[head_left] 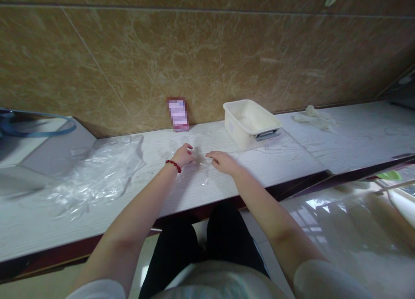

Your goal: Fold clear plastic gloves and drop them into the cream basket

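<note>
A small clear plastic bag [203, 171] lies on the white wood-grain counter in front of me, between my hands. My left hand [184, 155], with a red bead bracelet [174, 165] at the wrist, is closed with curled fingers on the bag's left part. From the right side, my right hand [223, 162] reaches the bag's edge, its index finger forward and the thumb close below, pinching the film. The bag is see-through, so its outline is hard to make out. A heap of clear plastic bags [100, 173] spreads over the counter to the left.
Against the tiled wall leans a phone [178, 114] with a blurred screen. A cream plastic bin [241, 128] stands right of it. Farther right lie pale crumpled gloves or cloth [313, 117]. A blue strap or hose [48, 132] hangs over a box at far left.
</note>
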Motion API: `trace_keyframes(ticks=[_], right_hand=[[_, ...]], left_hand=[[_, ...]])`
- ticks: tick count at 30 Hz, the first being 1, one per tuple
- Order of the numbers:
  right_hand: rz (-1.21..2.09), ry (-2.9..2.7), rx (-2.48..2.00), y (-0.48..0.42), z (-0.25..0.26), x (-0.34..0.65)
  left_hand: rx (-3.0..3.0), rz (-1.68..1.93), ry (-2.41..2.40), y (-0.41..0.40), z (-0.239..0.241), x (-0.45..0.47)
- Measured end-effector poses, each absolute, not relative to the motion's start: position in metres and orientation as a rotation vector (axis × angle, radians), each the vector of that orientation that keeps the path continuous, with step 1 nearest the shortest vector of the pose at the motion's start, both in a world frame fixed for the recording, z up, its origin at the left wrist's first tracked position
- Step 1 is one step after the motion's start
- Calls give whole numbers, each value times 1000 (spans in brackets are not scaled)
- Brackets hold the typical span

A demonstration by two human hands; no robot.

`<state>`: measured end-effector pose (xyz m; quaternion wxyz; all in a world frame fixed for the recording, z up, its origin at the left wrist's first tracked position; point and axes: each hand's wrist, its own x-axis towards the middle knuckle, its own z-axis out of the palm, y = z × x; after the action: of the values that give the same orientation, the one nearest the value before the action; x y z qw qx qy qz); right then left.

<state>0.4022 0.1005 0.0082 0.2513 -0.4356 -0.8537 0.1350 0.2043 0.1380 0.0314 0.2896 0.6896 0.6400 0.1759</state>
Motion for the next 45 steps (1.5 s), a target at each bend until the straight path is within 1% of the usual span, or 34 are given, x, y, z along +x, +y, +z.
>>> trace_keyframes(ticks=[9,21,25,26,28,31,35,38,45], right_hand=[[267,-2495,-1166,84,10,394],[231,-2514,-1263,82,8,390],[218,-2497,-1276,81,9,390],[216,-2501,-1272,80,10,390],[209,-2514,-1266,80,11,390],[187,-2527,-1282,79,13,391],[162,-2539,-1335,76,14,391],[122,-2550,-1351,69,16,391],[61,-2548,-1383,44,18,398]], left_hand=[[1954,395,1742,142,26,195],[2028,371,1791,138,32,187],[2265,364,1830,131,41,191],[2384,375,1763,128,43,194],[2614,350,1483,122,46,201],[2729,198,1096,116,43,210],[2750,79,1081,117,29,205],[2787,73,1071,119,20,196],[2797,39,1060,122,18,189]])
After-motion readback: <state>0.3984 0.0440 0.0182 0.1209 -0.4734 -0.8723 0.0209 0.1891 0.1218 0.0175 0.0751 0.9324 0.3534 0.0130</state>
